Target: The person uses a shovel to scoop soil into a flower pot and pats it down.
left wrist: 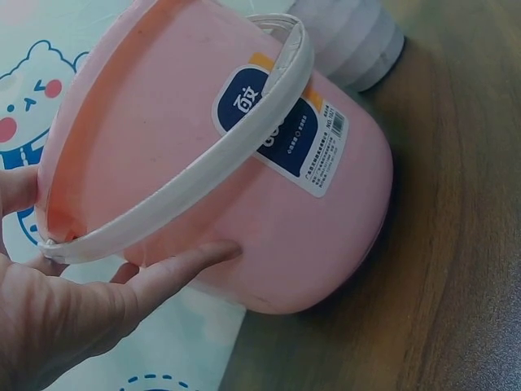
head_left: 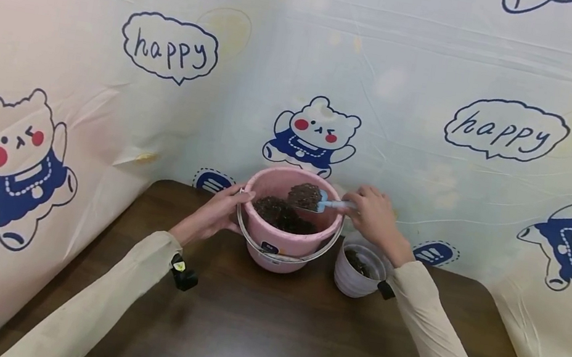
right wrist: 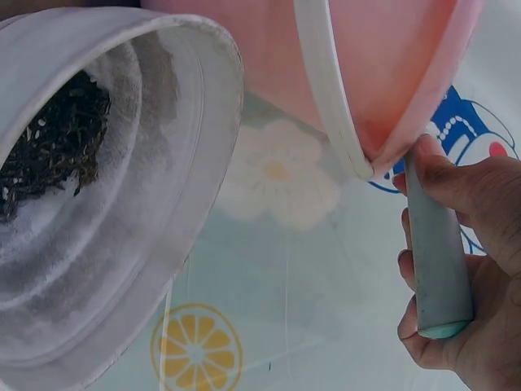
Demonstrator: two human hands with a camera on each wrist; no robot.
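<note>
A pink bucket with a white-grip bail handle stands at the back of the table, dark soil inside. My left hand holds its left side, thumb at the rim, as the left wrist view also shows. With my right hand I grip the grey handle of a small blue garden trowel. Its blade lies over the bucket's mouth, heaped with brown soil. Below my right forearm is a pale ribbed plant pot with some dark soil at its bottom.
The dark wooden table stretches in front of the bucket and pot. A patterned cloth with bears and lettering hangs close behind and on both sides. The pot stands just right of the bucket.
</note>
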